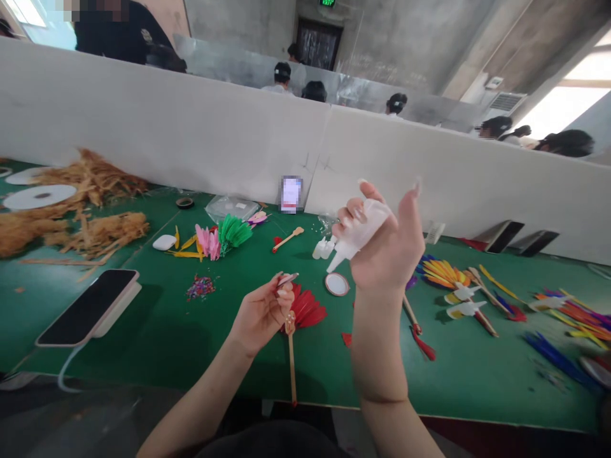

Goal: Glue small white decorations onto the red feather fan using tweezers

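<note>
My right hand (389, 245) is raised above the table, fingers curled round a white squeeze bottle (365, 235) and thumb stretched away from it. The bottle's narrow nozzle tilts down to the left. Lower and to the left, my left hand (262, 312) pinches a small, flat, pale piece (287, 278) whose kind I cannot make out. Right beside that hand is a red feather fan (310, 308), with a wooden handle (292, 366) running toward the table's front edge. Small shiny bits dot the fan's base. A round white lid-like disc (337, 284) lies between my hands.
On the green table (162, 331) lie a phone (88, 305), brown fibre (95, 229), green feathers (233, 232), pink feathers (208, 242) and colourful sequins (200, 287). Glue bottles (465, 310) and coloured feathers (443, 270) are at right. A white partition (191, 127) stands behind; people sit beyond.
</note>
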Available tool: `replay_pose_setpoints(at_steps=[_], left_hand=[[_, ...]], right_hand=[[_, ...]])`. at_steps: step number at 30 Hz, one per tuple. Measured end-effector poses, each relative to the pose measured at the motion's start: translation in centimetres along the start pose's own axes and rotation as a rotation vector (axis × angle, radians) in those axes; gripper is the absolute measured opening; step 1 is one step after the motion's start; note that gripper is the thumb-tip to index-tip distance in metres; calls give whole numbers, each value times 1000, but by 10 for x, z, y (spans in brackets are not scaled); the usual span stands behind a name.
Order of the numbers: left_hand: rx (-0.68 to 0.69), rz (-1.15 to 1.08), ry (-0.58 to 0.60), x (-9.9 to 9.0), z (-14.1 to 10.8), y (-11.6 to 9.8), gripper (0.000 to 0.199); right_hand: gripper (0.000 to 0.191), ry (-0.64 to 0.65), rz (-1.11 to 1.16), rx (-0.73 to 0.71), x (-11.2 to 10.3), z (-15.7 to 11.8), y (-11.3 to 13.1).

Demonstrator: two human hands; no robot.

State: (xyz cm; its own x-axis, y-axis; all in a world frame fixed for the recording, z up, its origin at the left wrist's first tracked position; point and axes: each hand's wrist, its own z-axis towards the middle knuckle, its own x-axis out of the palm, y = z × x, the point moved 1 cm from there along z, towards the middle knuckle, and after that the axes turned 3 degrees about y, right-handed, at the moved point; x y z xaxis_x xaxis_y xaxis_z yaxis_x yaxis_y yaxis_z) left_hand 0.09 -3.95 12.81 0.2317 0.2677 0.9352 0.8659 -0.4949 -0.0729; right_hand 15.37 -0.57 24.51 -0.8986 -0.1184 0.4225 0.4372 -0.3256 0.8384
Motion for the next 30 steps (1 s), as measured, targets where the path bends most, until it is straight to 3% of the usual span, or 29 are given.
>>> replay_pose_setpoints(at_steps=[6,11,15,21,25,30], left_hand=[[26,-22,1,8,-14,4,50],[24,-34,20,22,-27,8,48],[-16,-59,43,34,-35,14,51],[-37,-93,91,42,-38,21,48],[-75,-92,170,41,-36,23,51],[-105,-78,180,38,-34,25,47]], right_hand=[[57,183,-132,-6,24,4,20],[55,318,126,21,40,6,31],[65,368,137,115,48,5,40],[77,465,76,84,51,6,46],[76,528,64,67,48,6,48],[72,589,141,101,40,4,48]])
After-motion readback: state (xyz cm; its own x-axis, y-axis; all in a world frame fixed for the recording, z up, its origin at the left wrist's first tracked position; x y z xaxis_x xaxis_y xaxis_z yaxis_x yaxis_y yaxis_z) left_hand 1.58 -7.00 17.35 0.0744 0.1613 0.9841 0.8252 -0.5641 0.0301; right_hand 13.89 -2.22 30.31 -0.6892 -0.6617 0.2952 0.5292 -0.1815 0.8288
